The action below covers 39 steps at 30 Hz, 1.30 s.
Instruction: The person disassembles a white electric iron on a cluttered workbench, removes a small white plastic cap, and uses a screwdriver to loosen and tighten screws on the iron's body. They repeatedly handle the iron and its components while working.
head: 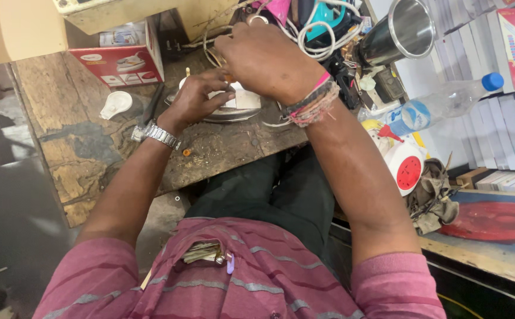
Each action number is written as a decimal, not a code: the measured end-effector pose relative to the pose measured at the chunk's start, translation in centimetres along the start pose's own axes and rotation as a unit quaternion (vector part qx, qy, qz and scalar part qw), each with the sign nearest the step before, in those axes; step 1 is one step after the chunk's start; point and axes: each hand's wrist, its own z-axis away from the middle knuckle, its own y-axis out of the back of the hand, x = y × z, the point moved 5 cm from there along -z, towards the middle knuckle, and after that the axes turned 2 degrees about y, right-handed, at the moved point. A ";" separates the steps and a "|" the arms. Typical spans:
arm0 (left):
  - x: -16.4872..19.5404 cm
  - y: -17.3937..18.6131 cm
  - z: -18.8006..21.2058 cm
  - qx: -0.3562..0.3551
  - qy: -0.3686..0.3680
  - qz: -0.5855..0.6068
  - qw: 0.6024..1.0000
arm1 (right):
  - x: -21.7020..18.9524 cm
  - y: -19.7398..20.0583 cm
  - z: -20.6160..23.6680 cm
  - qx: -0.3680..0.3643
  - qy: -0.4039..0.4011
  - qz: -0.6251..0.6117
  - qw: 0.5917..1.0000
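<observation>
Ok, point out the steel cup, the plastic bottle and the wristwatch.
steel cup [408,26]: head view, on its shiny inner wall.
plastic bottle [446,103]: head view, on the clear body below the blue cap.
wristwatch [158,134]: head view, on the metal band at the left wrist.

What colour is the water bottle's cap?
Blue; the bottle cap shows clearly in the head view, at the right edge.
</observation>
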 end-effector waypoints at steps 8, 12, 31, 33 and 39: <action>0.0 0.1 -0.1 0.009 0.015 0.014 1.000 | -1.4 -3.6 1.1 0.316 -0.208 -0.279 0.883; 0.3 -0.2 -0.1 0.016 -0.011 0.018 1.000 | -1.8 -7.2 1.4 0.495 -0.250 -0.555 0.620; 0.5 0.3 0.0 0.006 0.024 0.009 1.000 | -0.1 -8.4 -1.1 0.366 -0.185 -0.641 0.649; 0.3 0.2 0.2 -0.012 0.091 0.011 0.996 | 0.5 -7.9 -2.3 0.131 -0.044 -0.735 0.664; 0.4 0.4 0.1 0.014 0.072 0.060 0.995 | -0.6 -1.3 -0.4 0.324 -0.004 -0.149 0.934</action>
